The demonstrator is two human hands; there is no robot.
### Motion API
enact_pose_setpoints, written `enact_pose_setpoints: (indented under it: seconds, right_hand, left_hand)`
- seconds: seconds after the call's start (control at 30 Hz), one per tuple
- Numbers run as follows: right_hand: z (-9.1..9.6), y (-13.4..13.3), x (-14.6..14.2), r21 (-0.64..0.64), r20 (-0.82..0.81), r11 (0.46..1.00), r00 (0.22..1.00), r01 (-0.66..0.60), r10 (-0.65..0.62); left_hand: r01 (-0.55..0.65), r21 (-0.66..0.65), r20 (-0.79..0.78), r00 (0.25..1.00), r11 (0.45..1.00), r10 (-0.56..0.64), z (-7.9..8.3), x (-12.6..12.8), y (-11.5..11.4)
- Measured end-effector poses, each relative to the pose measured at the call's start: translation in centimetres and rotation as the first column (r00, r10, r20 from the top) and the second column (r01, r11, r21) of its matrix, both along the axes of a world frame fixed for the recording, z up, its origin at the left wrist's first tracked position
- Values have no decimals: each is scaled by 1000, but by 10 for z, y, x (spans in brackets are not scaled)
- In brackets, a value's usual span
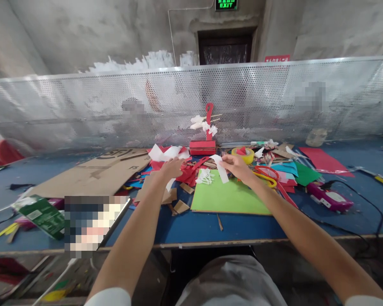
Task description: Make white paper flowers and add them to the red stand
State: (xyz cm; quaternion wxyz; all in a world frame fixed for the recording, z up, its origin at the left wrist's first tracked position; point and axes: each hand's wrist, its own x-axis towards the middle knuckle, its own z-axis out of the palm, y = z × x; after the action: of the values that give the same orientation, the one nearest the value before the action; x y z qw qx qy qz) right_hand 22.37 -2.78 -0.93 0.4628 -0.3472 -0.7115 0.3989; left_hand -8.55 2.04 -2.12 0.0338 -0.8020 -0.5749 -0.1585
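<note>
My right hand [238, 167] pinches a narrow white paper strip [222, 171] between thumb and fingers, above a light green sheet [232, 199]. Over the scraps to the left, my left hand [172, 168] reaches out with its fingers extended; their tips are partly hidden. White paper pieces [167, 153] lie just beyond it. A small bunch of white paper bits [205, 176] rests on the green sheet's upper left corner. Behind stands a red box-shaped base [202, 148] with a red upright [209, 111] carrying white tufts and thin sticks.
Cardboard [92, 172] covers the left side. Yellow tape [247, 155], red-handled scissors [268, 173] and coloured scraps crowd the middle. A purple device [330, 197] with a black cable sits right. A pixelated screen [95, 223] and green box [41, 214] are left. Perforated metal [178, 97] borders the back.
</note>
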Motion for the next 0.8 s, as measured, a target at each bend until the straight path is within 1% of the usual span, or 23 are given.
enact_pose_setpoints:
  seconds: [0.07, 0.1, 0.13, 0.17, 0.2, 0.23, 0.3, 0.37, 0.4, 0.43, 0.53, 0.63, 0.8]
  right_hand:
    - [1, -2, -1, 28, 4, 999, 1000, 19, -19]
    - [2, -3, -2, 32, -6, 999, 1000, 22, -22]
    - [2, -3, -3, 27, -20, 999, 1000, 23, -22]
    - [2, -4, -4, 18, -38, 1000, 999, 22, -21]
    - [2, -4, -4, 9, -56, 1000, 998, 22, -21]
    - [1, -3, -5, 3, -69, 1000, 997, 23, -23]
    - [0, -2, -6, 2, -88, 1000, 996, 26, -26]
    - [-2, -1, -7, 11, -94, 1000, 995, 19, -17]
    - [-3, 0, -7, 14, -92, 1000, 996, 13, -12]
    - [-4, 0, -8, 14, -87, 1000, 996, 10, -9]
    - [-6, 1, -10, 7, -61, 1000, 998, 10, -9]
    - [-7, 1, -11, 15, -30, 1000, 1000, 5, -5]
    - [-8, 2, -12, 33, -31, 999, 999, 22, -21]
  left_hand:
    - [-54, 105, 15, 999, 993, 52, 5, 5, -3]
    - [-39, 138, 67, 997, 990, 30, 9, 11, -5]
    - [16, 140, 146, 989, 990, -37, 15, 18, -8]
    - [95, 124, 246, 962, 988, -123, 20, 26, -11]
    - [182, 111, 357, 910, 977, -210, 25, 35, -15]
    - [278, 106, 454, 841, 955, -295, 29, 46, -20]
    - [451, 97, 570, 706, 887, -421, 33, 66, -29]
    - [561, 73, 676, 580, 825, -455, 31, 83, -37]
    - [589, 63, 718, 534, 806, -446, 29, 89, -40]
    - [593, 67, 738, 512, 802, -440, 27, 93, -41]
    - [562, 89, 754, 501, 823, -424, 19, 99, -41]
    - [543, 79, 764, 506, 836, -401, 17, 98, -40]
    - [567, 44, 764, 511, 822, -394, 20, 99, -43]
